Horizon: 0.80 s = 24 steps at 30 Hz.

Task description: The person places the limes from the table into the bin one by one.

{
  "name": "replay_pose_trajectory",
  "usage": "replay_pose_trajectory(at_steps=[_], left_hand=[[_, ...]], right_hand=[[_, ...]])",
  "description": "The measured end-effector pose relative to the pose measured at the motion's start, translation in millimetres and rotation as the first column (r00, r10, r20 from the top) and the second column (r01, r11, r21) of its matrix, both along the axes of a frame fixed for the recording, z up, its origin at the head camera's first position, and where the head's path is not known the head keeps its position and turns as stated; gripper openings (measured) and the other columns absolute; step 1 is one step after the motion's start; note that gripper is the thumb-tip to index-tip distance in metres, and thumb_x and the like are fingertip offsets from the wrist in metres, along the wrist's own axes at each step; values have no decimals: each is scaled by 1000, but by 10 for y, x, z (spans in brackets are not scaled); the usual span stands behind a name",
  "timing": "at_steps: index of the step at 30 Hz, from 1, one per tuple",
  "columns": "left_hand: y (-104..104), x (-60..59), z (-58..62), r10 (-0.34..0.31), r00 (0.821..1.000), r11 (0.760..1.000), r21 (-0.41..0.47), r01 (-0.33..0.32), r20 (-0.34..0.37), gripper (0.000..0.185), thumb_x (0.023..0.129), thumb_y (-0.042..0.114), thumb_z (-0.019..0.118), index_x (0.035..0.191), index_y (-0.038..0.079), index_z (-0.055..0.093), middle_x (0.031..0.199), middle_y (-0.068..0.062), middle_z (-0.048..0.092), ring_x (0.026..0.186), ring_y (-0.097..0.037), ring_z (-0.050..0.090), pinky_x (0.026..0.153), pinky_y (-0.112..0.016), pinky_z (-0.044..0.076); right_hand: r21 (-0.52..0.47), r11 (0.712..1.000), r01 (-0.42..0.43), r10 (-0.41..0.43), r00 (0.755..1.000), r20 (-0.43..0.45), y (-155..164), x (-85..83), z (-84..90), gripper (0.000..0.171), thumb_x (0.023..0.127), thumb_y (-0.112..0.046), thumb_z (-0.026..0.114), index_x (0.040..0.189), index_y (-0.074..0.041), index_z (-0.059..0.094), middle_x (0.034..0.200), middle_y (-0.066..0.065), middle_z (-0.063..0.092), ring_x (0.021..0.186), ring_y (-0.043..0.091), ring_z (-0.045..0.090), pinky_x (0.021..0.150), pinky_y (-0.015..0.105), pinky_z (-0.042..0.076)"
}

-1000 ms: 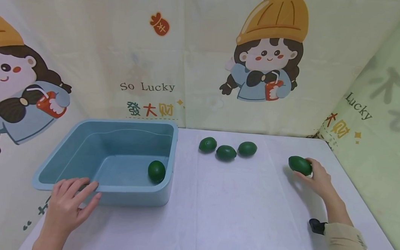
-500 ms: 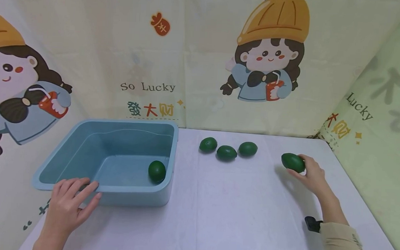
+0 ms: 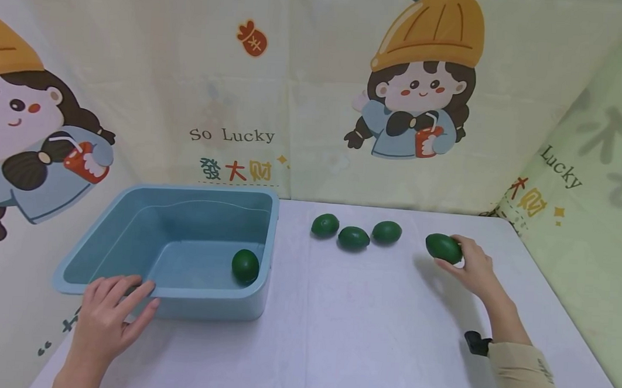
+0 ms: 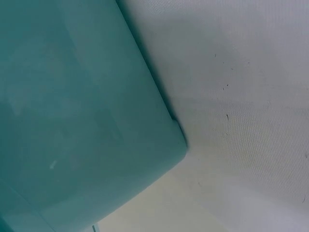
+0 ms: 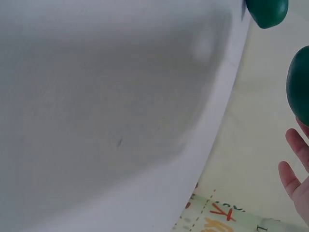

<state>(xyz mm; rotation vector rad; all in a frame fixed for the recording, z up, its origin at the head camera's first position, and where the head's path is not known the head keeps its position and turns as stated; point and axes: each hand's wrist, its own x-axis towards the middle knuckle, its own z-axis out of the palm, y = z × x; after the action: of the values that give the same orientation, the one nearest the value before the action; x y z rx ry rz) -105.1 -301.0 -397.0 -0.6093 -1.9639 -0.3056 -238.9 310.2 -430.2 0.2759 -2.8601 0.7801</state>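
Right hand (image 3: 473,264) curled round a green fruit (image 3: 443,248), lifted off the tabletop (image 3: 367,337); left hand (image 3: 109,318) spread on the blue tub (image 3: 269,238) rim; best carried leftward, clear of three fruits (image 3: 353,238) between.

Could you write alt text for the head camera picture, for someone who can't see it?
A person's right hand holds a dark green oval fruit above a white table, while the left hand rests on the rim of a light blue plastic tub containing one similar fruit. Three more green fruits lie in a row before a cartoon-printed backdrop.
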Motion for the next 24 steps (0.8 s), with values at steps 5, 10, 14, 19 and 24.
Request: replay_pose_trajectory(at_steps=[5,10,14,19,24], left_hand=[[-1,0,-2,1,1000,1000,1,-1,-1,54,93,44,45,76,-3,65,74,-22,59,69,-38,47,65,-50,29],[-11,0,-13,7,1000,1000,2,-7,15,54,93,44,45,76,-3,65,75,-22,59,70,-37,47,65,-50,29],[-16,5,-19,14,1000,1000,1,-14,28,55,92,45,45,77,-3,66,76,-22,59,71,-37,48,66,-50,29],[-15,3,-16,12,1000,1000,2,-12,26,55,92,45,45,77,-3,66,76,-22,59,70,-37,48,66,-50,29],[-9,1,-13,5,1000,1000,4,-5,19,54,92,45,45,76,-3,66,75,-22,59,70,-37,48,66,-50,29]], right_hand=[[-11,1000,-18,17,1000,-6,-85,-39,22,68,83,-32,67,127,8,35,121,30,40,106,45,38,82,62,23],[-22,999,-24,24,1000,-4,-161,-68,46,68,82,-31,67,127,7,35,123,29,40,108,43,37,84,63,22],[-21,999,-34,34,999,-12,-234,-99,70,67,82,-31,68,127,7,36,123,28,41,108,42,38,84,62,23],[-21,998,-52,52,998,-32,-330,-151,95,66,81,-30,69,127,5,37,122,27,42,108,41,39,84,61,24],[-31,996,-78,77,996,-48,-426,-195,124,65,80,-29,70,126,5,38,122,26,43,108,40,39,85,60,24]])
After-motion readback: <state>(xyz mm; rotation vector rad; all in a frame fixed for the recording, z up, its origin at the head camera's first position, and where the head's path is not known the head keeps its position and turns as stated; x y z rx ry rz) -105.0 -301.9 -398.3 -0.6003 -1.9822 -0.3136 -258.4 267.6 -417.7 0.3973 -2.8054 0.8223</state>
